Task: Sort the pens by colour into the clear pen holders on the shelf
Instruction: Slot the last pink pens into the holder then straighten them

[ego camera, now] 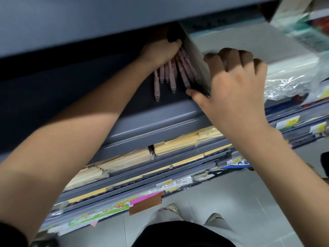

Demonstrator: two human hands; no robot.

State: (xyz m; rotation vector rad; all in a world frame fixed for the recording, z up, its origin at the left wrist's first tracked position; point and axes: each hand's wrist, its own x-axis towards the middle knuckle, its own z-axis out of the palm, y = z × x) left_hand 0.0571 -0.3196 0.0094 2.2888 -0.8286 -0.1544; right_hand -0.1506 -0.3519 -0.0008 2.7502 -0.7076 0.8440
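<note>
My left hand (160, 51) reaches deep onto the grey shelf (151, 107) and is closed over a bunch of pinkish-red pens (171, 75), whose metal tips fan out toward me. My right hand (233, 86) grips the near edge of a clear pen holder (194, 56) standing just right of the pens, thumb at its lower corner and fingers curled over its top. The inside of the holder and the far ends of the pens are hidden by my hand and the shelf above.
An upper shelf board (124, 18) overhangs the work area. Stacks of tan envelopes (187, 139) fill the shelf below, with price labels (167, 183) along the rails. Plastic-wrapped goods (293, 82) lie to the right. Tiled floor and my feet show at the bottom.
</note>
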